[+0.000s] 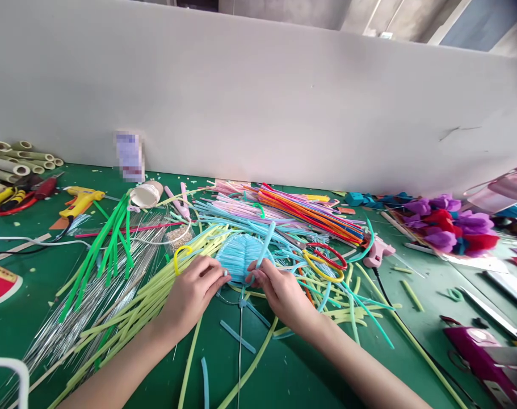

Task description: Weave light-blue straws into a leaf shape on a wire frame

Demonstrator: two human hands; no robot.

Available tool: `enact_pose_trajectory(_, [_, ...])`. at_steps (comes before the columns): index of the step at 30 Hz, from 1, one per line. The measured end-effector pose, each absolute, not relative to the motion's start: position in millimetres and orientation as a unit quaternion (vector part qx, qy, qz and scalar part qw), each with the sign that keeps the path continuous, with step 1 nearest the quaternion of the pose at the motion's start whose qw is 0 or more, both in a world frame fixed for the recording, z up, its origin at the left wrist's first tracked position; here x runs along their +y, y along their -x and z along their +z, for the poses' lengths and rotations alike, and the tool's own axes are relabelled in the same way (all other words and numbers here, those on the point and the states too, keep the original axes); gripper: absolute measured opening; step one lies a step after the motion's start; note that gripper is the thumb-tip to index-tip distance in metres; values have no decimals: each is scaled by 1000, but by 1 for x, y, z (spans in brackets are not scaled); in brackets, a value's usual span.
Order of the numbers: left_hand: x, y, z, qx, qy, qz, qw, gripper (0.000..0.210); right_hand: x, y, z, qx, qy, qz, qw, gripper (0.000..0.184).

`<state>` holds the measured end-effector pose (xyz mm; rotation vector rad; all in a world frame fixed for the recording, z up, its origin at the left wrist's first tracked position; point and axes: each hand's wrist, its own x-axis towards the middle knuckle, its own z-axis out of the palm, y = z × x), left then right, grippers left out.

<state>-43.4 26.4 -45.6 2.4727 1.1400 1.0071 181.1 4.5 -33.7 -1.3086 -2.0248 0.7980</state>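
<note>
A light blue leaf shape (236, 253), built from fuzzy pipe cleaners in ribbed rows, is held up between my hands. From its base a thin wire stem (240, 341) runs down toward me. My left hand (196, 289) is closed, thumb and fingers pinching at the leaf's lower left edge, where a bit of light blue shows at the fingertips. Pinched in my right hand (279, 289) is a light blue pipe cleaner (266, 243), its free end pointing up in front of the leaf's right side. The fingers partly cover the leaf's lower edge.
Yellow-green pipe cleaners (143, 309) and bare wires (100, 289) lie left. Orange pipe cleaners (309, 213) lie behind, near scissors (326, 264). A yellow glue gun (82, 201) is far left, a pink one (377, 251) right. Purple and red flowers (449, 224) sit farther right.
</note>
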Motion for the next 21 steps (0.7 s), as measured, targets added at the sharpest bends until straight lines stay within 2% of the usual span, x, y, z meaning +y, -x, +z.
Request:
enact_pose_trajectory(3, [27,43,-44,388,-843,354,113,13,5,-182,-36,-751,491,322,302,15])
enact_pose_trajectory(10, [28,32,-33,366,-817,386,221,10,9,-185,-36,-767,452,339,303,12])
enact_pose_trajectory(15, [36,22,-31,369,-793,396,280,10,8,-178,-42,-781,477,267,301,19])
enact_pose_trajectory(20, [37,10,-27,401,-765,386,323,8,6,-173,-44,-795,489,210,291,5])
enact_pose_trajectory(21, [36,8,-26,416,-754,386,331,9,5,-173,-44,-797,491,197,292,7])
